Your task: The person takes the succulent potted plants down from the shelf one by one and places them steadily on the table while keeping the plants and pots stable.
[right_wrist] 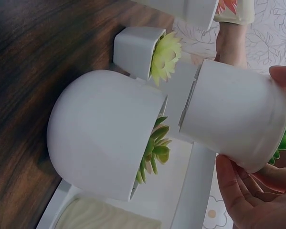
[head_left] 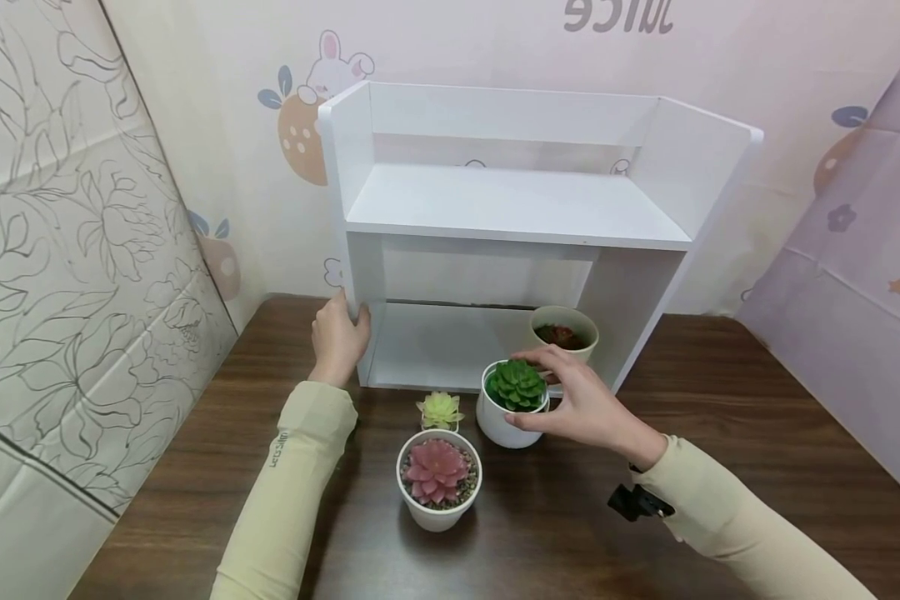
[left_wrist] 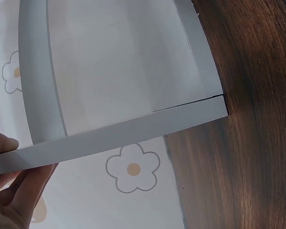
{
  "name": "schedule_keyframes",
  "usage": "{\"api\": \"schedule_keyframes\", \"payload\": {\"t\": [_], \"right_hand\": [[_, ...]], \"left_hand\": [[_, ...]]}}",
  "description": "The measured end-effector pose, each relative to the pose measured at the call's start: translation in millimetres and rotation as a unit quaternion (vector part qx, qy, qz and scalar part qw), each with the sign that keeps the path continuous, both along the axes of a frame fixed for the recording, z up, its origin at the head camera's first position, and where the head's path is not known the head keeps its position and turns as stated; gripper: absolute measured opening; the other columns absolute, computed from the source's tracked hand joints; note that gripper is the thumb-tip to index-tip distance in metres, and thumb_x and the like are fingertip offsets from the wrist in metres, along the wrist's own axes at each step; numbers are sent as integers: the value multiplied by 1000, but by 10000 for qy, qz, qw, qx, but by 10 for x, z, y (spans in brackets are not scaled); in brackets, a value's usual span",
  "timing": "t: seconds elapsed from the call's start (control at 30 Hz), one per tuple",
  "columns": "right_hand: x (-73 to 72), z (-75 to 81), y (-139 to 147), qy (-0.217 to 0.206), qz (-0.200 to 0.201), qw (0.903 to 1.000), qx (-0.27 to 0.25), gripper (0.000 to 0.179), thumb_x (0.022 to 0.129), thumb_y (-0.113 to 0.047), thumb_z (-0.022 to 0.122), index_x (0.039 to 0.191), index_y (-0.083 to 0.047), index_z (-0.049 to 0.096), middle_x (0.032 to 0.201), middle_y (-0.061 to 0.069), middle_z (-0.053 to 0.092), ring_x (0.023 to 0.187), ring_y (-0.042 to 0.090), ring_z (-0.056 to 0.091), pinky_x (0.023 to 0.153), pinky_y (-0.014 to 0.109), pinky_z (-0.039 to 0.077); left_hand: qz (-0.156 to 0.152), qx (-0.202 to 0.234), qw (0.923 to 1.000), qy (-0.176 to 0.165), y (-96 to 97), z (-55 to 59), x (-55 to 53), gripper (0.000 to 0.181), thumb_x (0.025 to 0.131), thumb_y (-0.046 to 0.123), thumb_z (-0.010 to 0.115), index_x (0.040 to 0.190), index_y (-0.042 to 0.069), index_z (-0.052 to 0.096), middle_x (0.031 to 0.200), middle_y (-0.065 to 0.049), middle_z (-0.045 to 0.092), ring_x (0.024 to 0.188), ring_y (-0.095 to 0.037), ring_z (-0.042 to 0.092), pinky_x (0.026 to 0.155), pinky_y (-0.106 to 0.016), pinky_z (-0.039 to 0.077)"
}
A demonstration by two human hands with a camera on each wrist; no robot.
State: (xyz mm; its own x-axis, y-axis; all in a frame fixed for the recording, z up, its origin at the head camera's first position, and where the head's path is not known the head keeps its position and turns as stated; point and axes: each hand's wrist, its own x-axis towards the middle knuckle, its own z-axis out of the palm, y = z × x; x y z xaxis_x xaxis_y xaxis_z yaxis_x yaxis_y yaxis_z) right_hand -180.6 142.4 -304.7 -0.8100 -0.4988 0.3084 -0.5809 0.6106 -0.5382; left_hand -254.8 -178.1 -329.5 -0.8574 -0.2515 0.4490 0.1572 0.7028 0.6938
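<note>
My left hand (head_left: 337, 337) grips the left side panel of a white two-tier shelf (head_left: 517, 204), thumb on one face and fingers on the other, as the left wrist view also shows. In my right hand (head_left: 588, 404) is a potted green succulent (head_left: 517, 386) in a white pot (right_wrist: 238, 114), held between thumb and fingers. The right wrist view shows it raised, apart from a round white pot (right_wrist: 102, 133) with a green succulent (right_wrist: 155, 150). From the head view, the held plant largely hides that round pot.
A pink succulent (head_left: 437, 471) in a white pot stands at the front of the dark wooden table (head_left: 570, 533). Behind it sits a small yellow-green succulent (head_left: 441, 410). On the shelf's lower right is a beige pot (head_left: 581, 323) with a reddish plant.
</note>
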Motion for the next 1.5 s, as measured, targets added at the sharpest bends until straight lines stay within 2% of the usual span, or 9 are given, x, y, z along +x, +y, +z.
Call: {"api": "schedule_keyframes", "payload": {"t": [0.37, 0.57, 0.97, 1.17, 1.5], "right_hand": [[95, -45, 37, 94, 47, 9999, 67, 66, 67, -29, 85, 125, -11, 58, 113, -2, 59, 99, 14, 59, 83, 40, 53], [137, -108, 79, 163, 57, 9998, 104, 65, 67, -30, 85, 124, -12, 59, 110, -5, 58, 95, 10, 57, 79, 34, 52], [225, -153, 139, 407, 130, 9990, 96, 66, 64, -30, 87, 122, -16, 59, 115, -7, 58, 98, 7, 56, 83, 34, 51], [278, -202, 157, 259, 253, 9993, 77, 68, 64, -29, 87, 123, -14, 59, 114, -8, 57, 96, 4, 58, 82, 30, 51], [330, -337, 181, 183, 480, 9986, 124, 66, 64, -30, 87, 121, -12, 59, 110, -11, 56, 95, 3, 57, 81, 29, 53]], "left_hand": [[5, -12, 10000, -18, 6, -5, -4, 29, 94, 15, 55, 116, -4, 59, 116, -26, 64, 103, -43, 65, 83, -54, 53], [22, -32, 10000, -12, -4, -5, 3, 29, 94, 15, 55, 116, -4, 59, 116, -27, 64, 102, -43, 65, 83, -54, 53], [2, -38, 9999, -121, -4, 0, 6, 31, 95, 16, 54, 118, -4, 58, 118, -27, 63, 104, -43, 64, 84, -54, 53], [14, -33, 10000, -9, -7, -4, 13, 31, 94, 15, 55, 118, -4, 58, 116, -27, 64, 103, -43, 64, 82, -55, 53], [-34, -37, 10000, 33, 0, -12, 3, 31, 94, 14, 54, 120, -4, 58, 118, -28, 63, 104, -44, 64, 83, -55, 53]]}}
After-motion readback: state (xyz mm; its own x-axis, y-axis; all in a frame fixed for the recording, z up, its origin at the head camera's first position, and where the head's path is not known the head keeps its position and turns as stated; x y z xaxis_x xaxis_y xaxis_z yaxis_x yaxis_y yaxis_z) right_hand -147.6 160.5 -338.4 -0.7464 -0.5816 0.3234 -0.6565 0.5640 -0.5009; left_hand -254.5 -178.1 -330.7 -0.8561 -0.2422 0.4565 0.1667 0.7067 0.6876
